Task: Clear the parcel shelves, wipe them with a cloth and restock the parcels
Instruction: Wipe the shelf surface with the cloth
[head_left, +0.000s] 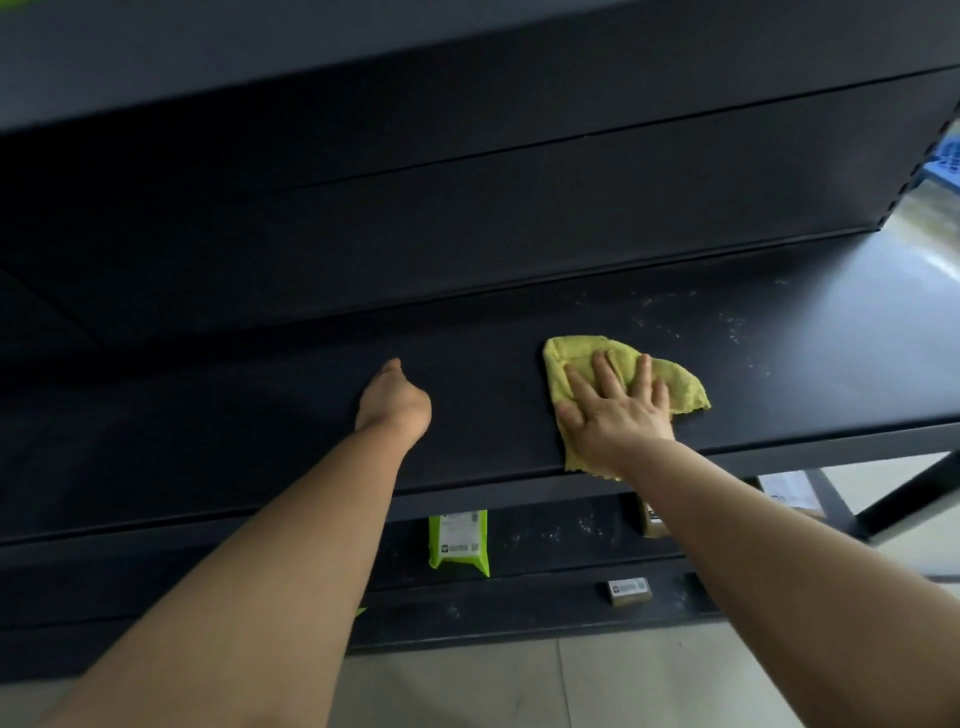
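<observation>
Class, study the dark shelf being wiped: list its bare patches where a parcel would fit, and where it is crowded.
Bare: the shelf left of the left hand; the strip between that hand and the yellow cloth; the dusty stretch right of the cloth. Crowded: only where the right hand presses the cloth at the front edge.

Left grip (395, 397) fisted; right grip (618, 410) flat, palm-down, splayed.

Single head cam, wide-angle, above and behind the right hand (618, 415) flat on the crumpled yellow-green cloth (566, 358), facing forward-down, near the flat black metal shelf (260, 441).
</observation>
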